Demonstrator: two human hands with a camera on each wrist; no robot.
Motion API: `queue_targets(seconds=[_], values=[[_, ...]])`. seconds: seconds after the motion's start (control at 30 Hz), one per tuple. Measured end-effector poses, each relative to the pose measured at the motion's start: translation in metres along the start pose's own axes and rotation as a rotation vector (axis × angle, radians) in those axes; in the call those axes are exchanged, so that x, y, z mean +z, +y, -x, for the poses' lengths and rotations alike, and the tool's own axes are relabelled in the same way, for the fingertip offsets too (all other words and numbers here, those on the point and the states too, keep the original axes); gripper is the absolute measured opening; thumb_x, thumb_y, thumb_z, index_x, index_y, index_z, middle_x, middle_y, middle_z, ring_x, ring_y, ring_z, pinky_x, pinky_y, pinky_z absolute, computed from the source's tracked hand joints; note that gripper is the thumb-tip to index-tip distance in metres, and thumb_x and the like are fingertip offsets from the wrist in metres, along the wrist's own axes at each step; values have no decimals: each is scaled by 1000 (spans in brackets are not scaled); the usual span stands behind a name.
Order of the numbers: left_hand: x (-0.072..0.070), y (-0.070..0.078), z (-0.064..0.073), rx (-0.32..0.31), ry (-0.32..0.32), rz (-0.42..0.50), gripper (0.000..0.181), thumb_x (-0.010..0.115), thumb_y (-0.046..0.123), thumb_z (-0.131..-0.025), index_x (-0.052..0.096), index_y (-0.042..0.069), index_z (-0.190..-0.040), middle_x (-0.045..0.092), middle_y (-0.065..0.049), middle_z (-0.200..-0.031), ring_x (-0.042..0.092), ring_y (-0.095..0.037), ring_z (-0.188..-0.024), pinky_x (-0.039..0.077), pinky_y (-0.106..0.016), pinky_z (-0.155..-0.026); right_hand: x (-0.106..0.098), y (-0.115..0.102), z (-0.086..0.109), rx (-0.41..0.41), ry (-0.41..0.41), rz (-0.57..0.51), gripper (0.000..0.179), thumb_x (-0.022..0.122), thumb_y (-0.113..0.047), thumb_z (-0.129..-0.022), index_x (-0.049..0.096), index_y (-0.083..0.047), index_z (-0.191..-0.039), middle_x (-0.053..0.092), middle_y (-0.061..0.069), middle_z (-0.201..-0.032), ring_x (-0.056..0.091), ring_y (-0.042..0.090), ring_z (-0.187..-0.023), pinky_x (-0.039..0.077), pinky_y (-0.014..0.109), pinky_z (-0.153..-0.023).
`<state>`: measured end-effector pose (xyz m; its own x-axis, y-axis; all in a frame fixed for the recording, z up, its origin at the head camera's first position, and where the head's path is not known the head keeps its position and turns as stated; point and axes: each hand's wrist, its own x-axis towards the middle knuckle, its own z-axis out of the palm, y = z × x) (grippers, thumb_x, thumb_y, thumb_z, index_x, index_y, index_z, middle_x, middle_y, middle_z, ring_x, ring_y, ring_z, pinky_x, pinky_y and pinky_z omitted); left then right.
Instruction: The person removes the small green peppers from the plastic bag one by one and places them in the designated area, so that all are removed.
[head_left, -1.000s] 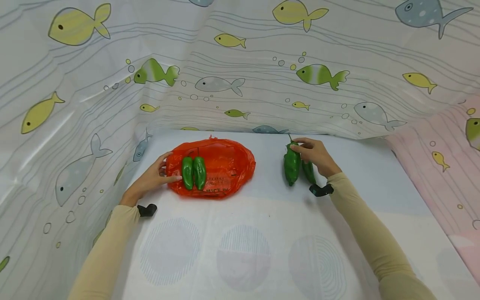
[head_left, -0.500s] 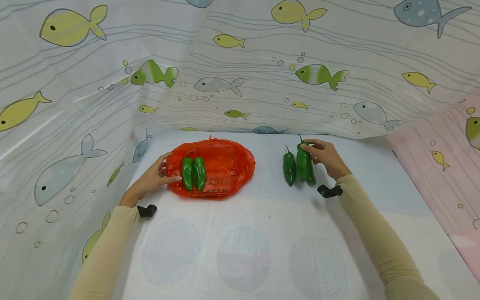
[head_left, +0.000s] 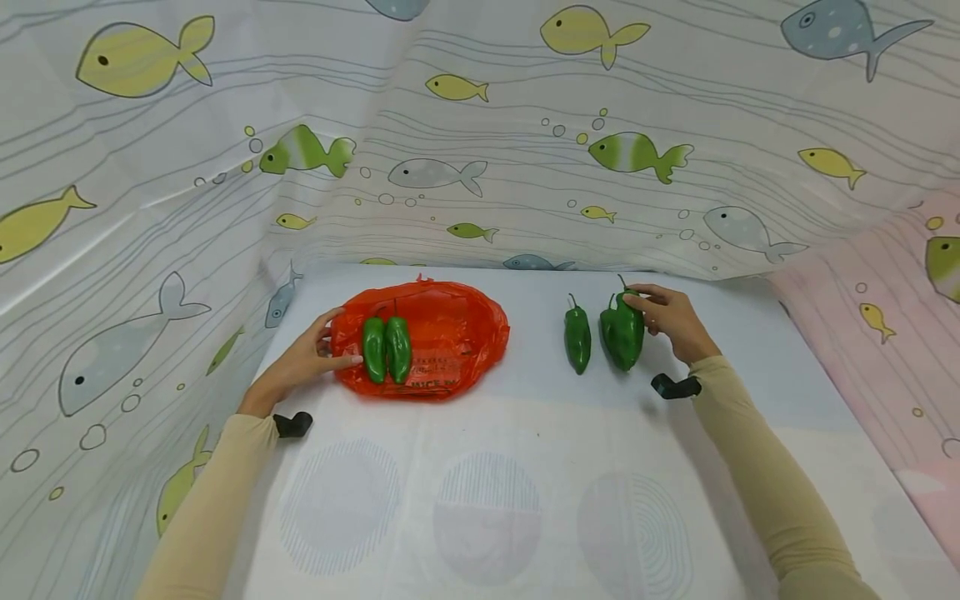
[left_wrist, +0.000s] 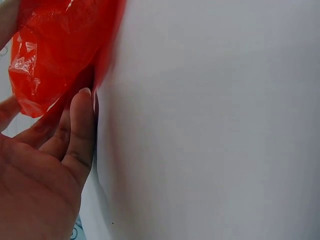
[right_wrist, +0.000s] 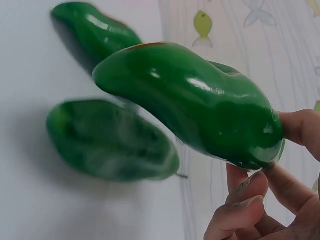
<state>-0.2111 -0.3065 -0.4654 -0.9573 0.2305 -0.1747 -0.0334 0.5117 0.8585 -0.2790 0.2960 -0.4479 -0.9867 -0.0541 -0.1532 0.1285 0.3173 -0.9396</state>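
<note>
My right hand (head_left: 663, 312) grips a green pepper (right_wrist: 195, 105) by its stem end, with the tip pointing away from the fingers. In the head view it overlaps a second green pepper (head_left: 611, 333). A third green pepper (head_left: 577, 337) lies to the left of these. My left hand (head_left: 300, 362) holds the left edge of a red plastic bag (head_left: 465, 325), thumb over the top and fingers around the side. Two green peppers (head_left: 386, 348) lie side by side on the bag's left part. The left wrist view shows the fingers (left_wrist: 80, 120) against the bag's crumpled edge.
A white table (head_left: 480, 433) with pale circle prints bears everything. Fish-printed sheeting (head_left: 450, 125) rises behind the table and along the left, and a pink sheet (head_left: 885, 333) along the right.
My right hand has moved right with the held pepper, from over the leftmost loose pepper to over the one beside it. My left hand and the bag have stayed put.
</note>
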Motion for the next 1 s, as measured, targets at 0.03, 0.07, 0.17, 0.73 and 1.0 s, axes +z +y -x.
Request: queue_targets(seconds=[0.03,0.07,0.17,0.73,1.0], values=[[0,0,0,3,-3,0,94,76,27,-83,13,20,-153,44,-17,-133,47,-35,-112,41,-46,-91,-2,2,0,5,5,6,58,70,-43,-85,54,-17,-134,54,-1,-100,40,10,-61,38,26,-59],[0,0,0,4,-1,1,94,76,27,-83,13,20,-153,44,-17,-134,47,-35,-113,41,-46,-91,-3,3,0,9,9,11,59,70,-43,-85,53,-17,-135,54,-1,-101,40,10,-62,38,26,-59],[0,-1,0,8,-3,-1,94,76,27,-83,13,20,-153,44,-17,-134,47,-34,-113,40,-46,-91,-7,8,-1,22,19,18,60,69,-45,-85,53,-17,-135,53,-1,-102,40,10,-63,38,25,-59],[1,-2,0,-2,8,21,95,77,28,-81,14,21,-153,44,-16,-134,48,-33,-114,40,-47,-93,-17,31,-7,54,71,115,58,68,-47,-85,55,-16,-132,51,-3,-87,41,12,-61,36,33,-61],[2,-2,0,6,12,15,95,77,28,-81,14,21,-153,45,-16,-134,48,-33,-114,41,-46,-93,-19,41,-13,66,81,153,60,67,-47,-86,55,-13,-134,52,0,-94,43,12,-63,38,31,-58]])
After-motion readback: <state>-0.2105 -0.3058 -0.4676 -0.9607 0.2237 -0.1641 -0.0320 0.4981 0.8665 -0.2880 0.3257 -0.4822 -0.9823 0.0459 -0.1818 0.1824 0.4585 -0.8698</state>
